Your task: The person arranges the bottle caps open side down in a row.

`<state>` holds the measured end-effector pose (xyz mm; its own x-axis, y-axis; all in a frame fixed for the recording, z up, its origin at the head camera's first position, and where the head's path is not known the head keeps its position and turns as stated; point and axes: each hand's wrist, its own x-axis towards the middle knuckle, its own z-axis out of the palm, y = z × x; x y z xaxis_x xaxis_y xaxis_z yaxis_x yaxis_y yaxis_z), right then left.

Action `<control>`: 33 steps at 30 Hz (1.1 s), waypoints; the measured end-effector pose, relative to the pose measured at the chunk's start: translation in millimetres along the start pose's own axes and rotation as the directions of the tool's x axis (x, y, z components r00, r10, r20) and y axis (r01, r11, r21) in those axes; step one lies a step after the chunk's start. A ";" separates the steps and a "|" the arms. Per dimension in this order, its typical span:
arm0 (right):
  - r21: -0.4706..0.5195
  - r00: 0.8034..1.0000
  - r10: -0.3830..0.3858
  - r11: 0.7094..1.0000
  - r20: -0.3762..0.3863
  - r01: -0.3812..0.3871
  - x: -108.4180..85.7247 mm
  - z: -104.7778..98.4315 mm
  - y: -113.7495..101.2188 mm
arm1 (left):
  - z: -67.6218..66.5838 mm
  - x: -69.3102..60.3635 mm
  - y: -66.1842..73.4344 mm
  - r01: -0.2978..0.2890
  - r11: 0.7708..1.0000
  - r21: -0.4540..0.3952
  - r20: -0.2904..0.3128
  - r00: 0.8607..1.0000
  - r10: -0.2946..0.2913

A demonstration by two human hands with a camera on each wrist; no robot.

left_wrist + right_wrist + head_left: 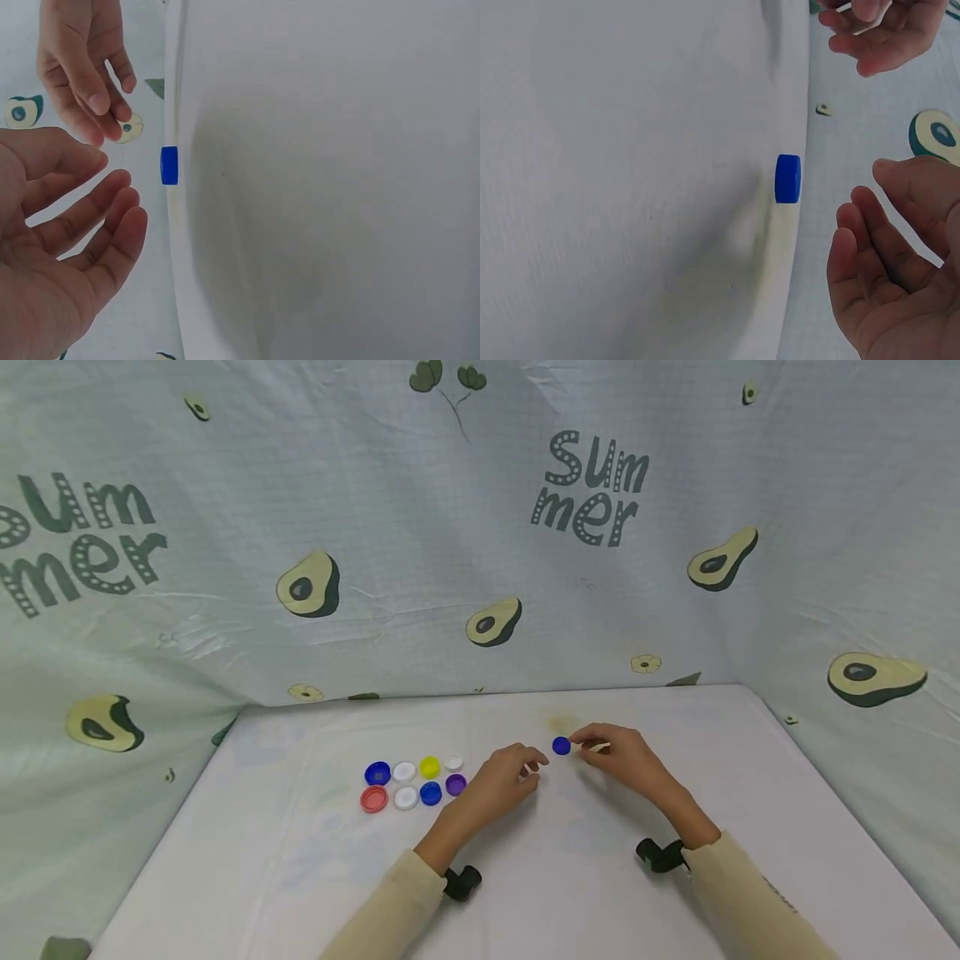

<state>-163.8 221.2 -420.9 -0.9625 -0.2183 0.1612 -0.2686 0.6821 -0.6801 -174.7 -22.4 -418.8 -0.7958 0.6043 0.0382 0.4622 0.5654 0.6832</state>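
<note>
A blue bottle cap (561, 746) lies by itself on the white table, and both wrist views show its side. My right hand (617, 760) is just to the right of it, fingers loosely bent and holding nothing; in the right wrist view a gap separates the fingertips (862, 196) from the cap (787, 179). To the cap's left and a little nearer me, my left hand (504, 782) hovers with relaxed fingers and nothing in them. The left wrist view shows that hand (67, 232) apart from the cap (169, 166).
Left of my left hand, several caps lie in two rows: dark blue (377, 773), white (404, 772), yellow (430, 767), red (374, 799), blue (431, 793) and purple (456, 785) among them. A printed curtain (405, 527) hangs behind the table (570, 893).
</note>
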 end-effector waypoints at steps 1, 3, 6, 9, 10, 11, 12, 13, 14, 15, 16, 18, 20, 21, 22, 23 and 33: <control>0.000 1.000 0.000 1.000 0.000 0.000 0.8 -1.1 0.7 | 0.6 2.0 0.5 0.011 1.000 -0.010 -0.004 1.000 -0.011; -0.001 1.000 -0.005 1.000 0.002 0.005 1.6 -2.7 2.3 | 1.7 5.2 0.9 0.025 0.999 -0.030 -0.013 1.000 -0.025; -0.007 1.000 -0.005 1.000 0.009 0.005 2.5 -3.2 5.9 | 3.1 8.9 0.5 0.025 0.999 -0.046 -0.029 0.999 -0.026; -0.004 1.000 0.001 1.000 0.022 -0.001 3.0 -2.9 9.5 | 4.4 11.3 -0.4 0.013 0.998 -0.060 -0.039 0.999 -0.015; 0.000 1.000 0.006 1.000 0.025 -0.006 3.0 -2.9 10.6 | 4.7 12.3 -0.6 0.007 0.998 -0.068 -0.042 0.999 -0.010; 0.003 1.000 0.010 1.000 0.026 -0.010 3.0 -2.9 11.3 | 4.7 13.2 -0.5 0.002 0.997 -0.078 -0.046 0.999 -0.006; 0.002 1.000 0.013 1.000 0.026 -0.013 3.0 -2.9 12.1 | 4.7 14.4 -0.6 -0.004 0.996 -0.089 -0.050 0.999 -0.001; 0.002 1.000 0.017 1.000 0.026 -0.017 3.1 -2.9 12.8 | 4.8 15.7 -0.8 -0.010 0.995 -0.101 -0.055 0.998 0.004; 0.004 0.999 0.021 1.000 0.025 -0.022 3.2 -2.9 13.4 | 4.9 17.1 -1.2 -0.014 0.994 -0.112 -0.060 0.998 0.007; 0.006 0.999 0.024 1.000 0.025 -0.024 3.5 -2.8 13.9 | 4.9 18.3 -1.5 -0.015 0.992 -0.124 -0.065 0.998 0.007; 0.008 0.999 0.027 1.000 0.026 -0.027 4.0 -2.6 14.4 | 5.1 19.6 -2.2 -0.015 0.991 -0.135 -0.069 0.998 0.005; 0.009 0.999 0.034 0.999 0.028 -0.034 5.0 -1.7 15.3 | 6.0 21.7 -4.3 -0.004 0.988 -0.154 -0.073 0.997 -0.007; 0.012 0.999 0.037 0.999 0.029 -0.038 6.2 -0.3 16.1 | 7.3 23.7 -6.6 0.015 0.985 -0.173 -0.077 0.997 -0.028; 0.010 0.999 0.040 0.999 0.029 -0.040 6.7 0.7 16.5 | 8.0 24.7 -7.6 0.024 0.982 -0.185 -0.078 0.996 -0.039; 0.011 0.999 0.046 0.999 0.029 -0.046 7.2 1.8 17.0 | 8.7 25.8 -8.5 0.032 0.980 -0.198 -0.080 0.996 -0.048; 0.016 0.998 0.055 0.998 0.029 -0.055 7.9 3.1 17.5 | 9.4 26.9 -9.1 0.037 0.976 -0.213 -0.083 0.995 -0.056; 0.058 0.986 0.164 0.985 0.031 -0.165 14.0 14.6 15.8 | 19.1 46.2 -11.6 0.038 0.971 -0.236 -0.128 0.989 -0.069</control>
<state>-180.9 218.7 -439.9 -0.9918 -0.1249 0.0254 -0.1029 0.6674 -0.7375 -209.4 9.7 -438.9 -0.8694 0.4870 0.0834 0.3263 0.4391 0.8371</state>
